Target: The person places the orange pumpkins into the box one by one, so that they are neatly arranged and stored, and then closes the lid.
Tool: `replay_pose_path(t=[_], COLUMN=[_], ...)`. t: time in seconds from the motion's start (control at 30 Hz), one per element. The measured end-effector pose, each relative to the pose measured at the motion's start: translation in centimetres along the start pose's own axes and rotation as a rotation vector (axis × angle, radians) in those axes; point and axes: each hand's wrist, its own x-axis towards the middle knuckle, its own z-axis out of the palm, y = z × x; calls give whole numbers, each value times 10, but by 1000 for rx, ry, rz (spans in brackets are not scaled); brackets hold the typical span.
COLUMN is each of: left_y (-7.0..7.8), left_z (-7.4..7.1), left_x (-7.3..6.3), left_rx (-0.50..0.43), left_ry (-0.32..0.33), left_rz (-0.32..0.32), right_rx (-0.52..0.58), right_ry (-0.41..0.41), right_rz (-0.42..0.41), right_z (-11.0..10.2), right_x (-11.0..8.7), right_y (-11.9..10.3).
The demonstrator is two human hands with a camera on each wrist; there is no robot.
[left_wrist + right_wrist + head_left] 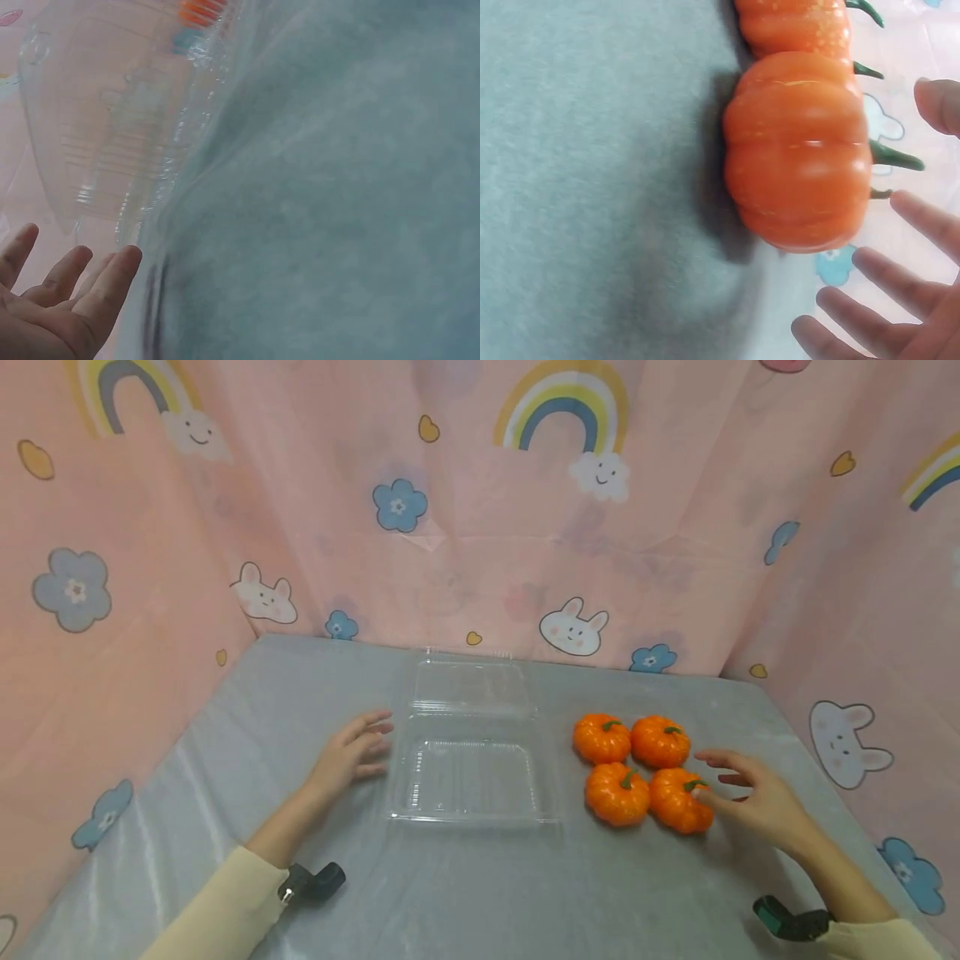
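A clear plastic clamshell box lies with its lid folded back toward the wall. Just left of the box is my left hand, fingers spread and holding nothing; the left wrist view shows that hand below the see-through plastic. Several small orange pumpkins with green stems sit in a two-by-two group to the right of the box. My right hand is at the near right pumpkin, its thumb overlapping the pumpkin's edge. In the right wrist view the fingers are spread beside the pumpkin.
A grey cloth covers the table. Pink curtains with rainbows, rabbits and flowers enclose the back and both sides. A dark camera mount sits on each wrist, left and right.
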Motion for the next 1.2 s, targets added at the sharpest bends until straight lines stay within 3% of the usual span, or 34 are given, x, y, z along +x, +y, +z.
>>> replay_pose_path(t=[0.47,0.83,1.2], left_y=[-8,-13,-14], left_z=[11,18,18], left_x=[-1,-1,2], left_rx=[-65,-120,-112], left_ry=[-11,-20,-23], left_rz=[-48,-48,-59], right_rx=[59,31,35], right_ry=[-55,-78,-73], right_rz=[13,53,54], right_z=[16,22,20], right_x=[-5,-6,-4], right_y=[4,4,7])
